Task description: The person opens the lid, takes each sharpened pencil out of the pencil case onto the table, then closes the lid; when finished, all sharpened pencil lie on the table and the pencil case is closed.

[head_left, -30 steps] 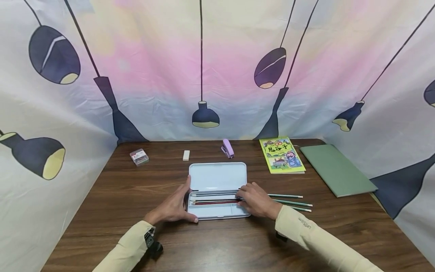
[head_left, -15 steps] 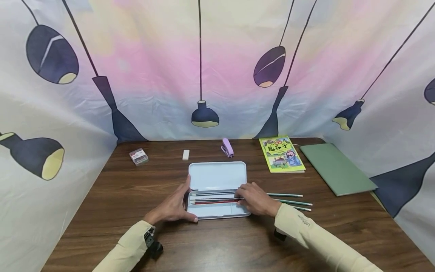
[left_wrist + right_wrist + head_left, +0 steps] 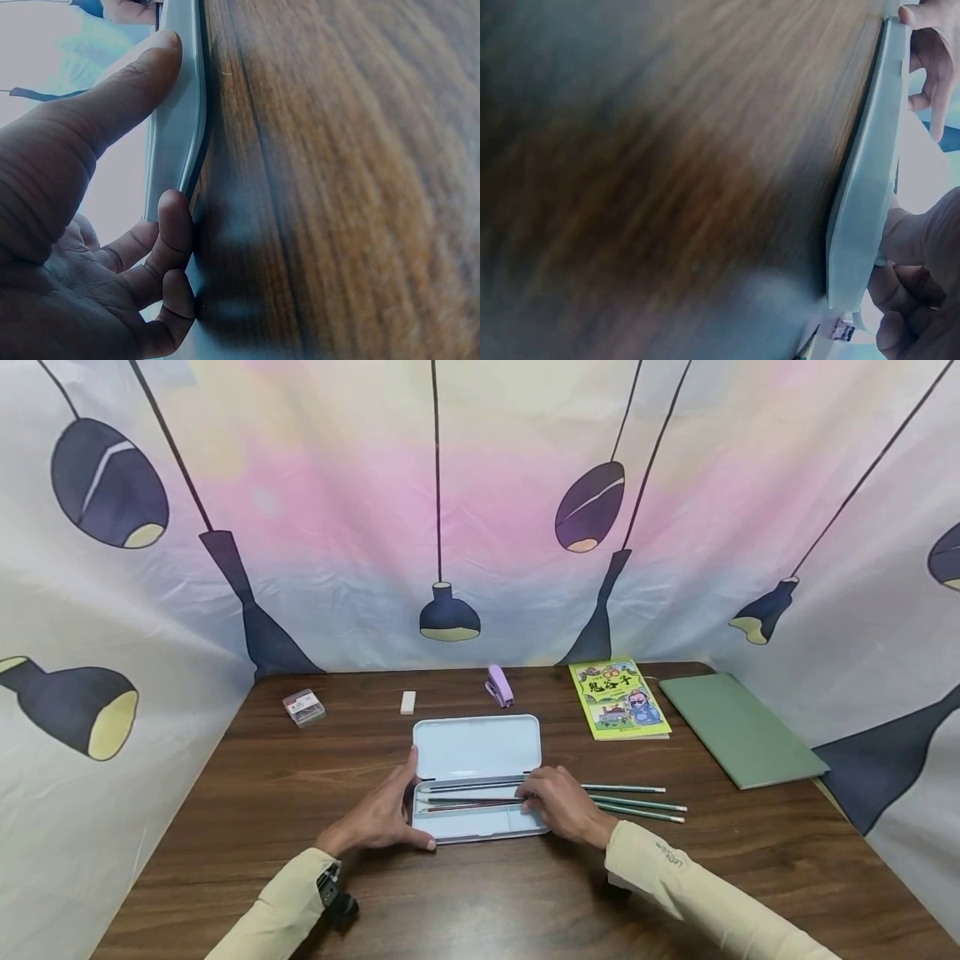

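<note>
A pale blue pencil case (image 3: 480,747) lies open in the middle of the brown table (image 3: 262,793), lid flat toward the back. Several pencils (image 3: 465,803) lie in its tray. My left hand (image 3: 386,814) grips the case's left end, thumb along the front wall and fingers up the side; the left wrist view shows the thumb (image 3: 112,97) pressed on the case's wall (image 3: 176,142). My right hand (image 3: 558,802) sits at the right end, fingers curled over the pencils' ends. In the right wrist view the case's wall (image 3: 862,195) runs beside that hand (image 3: 919,247).
Three green pencils (image 3: 637,802) lie on the table right of the case. Along the back stand a small clear box (image 3: 303,707), a white eraser (image 3: 408,702), a purple stapler (image 3: 498,685), a yellow-green book (image 3: 618,697) and a green notebook (image 3: 738,729). Printed cloth walls close three sides.
My right hand has slid slightly left over the pencils in the tray. The left hand stays on the case's left end.
</note>
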Tool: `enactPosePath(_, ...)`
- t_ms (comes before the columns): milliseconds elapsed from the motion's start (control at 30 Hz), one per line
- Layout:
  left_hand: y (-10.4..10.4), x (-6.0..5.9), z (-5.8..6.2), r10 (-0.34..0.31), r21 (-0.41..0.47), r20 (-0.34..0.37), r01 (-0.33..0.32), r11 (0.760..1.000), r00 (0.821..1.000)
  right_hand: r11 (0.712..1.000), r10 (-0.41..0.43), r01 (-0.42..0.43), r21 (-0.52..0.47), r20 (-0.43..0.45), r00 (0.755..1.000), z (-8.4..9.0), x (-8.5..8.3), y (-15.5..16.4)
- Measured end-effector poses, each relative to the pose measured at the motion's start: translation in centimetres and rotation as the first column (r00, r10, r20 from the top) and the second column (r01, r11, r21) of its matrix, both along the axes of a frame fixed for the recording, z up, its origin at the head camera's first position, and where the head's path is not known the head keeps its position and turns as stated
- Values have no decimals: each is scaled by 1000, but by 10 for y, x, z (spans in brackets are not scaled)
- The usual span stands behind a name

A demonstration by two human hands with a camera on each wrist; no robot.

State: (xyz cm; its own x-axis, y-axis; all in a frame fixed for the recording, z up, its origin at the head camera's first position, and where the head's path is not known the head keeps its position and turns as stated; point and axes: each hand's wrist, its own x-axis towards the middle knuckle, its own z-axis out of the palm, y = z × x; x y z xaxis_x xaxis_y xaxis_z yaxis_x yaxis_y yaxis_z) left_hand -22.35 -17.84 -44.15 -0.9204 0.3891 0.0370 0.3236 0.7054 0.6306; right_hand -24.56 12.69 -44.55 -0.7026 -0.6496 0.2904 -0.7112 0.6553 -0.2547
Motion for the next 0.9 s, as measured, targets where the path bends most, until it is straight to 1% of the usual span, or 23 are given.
enactPosePath(167, 0, 0, 0, -7, 4, 6, 7, 1000, 1000, 997, -42, 45, -58, 54, 998, -2, 3, 1)
enactPosePath(367, 0, 0, 0, -7, 5, -5, 7, 1000, 1000, 983, -76, 87, -163, 72, 995, -1, 2, 2)
enactPosePath(533, 0, 0, 0, -1, 2, 2, 1, 1000, 1000, 953, -96, 124, -276, 112, 989, 5, 1, 6)
enactPosePath(667, 0, 1, -1, 9, -5, 9, -9, 1000, 1000, 926, -128, 163, -339, 123, 984, 9, 0, 11)
enactPosePath(800, 0, 1, -1, 10, -7, 11, -10, 1000, 1000, 905, -172, 205, -373, 122, 978, 11, 0, 18)
enactPosePath(900, 0, 2, -1, 8, 1, 4, -8, 1000, 1000, 897, -189, 223, -381, 125, 974, 11, 0, 24)
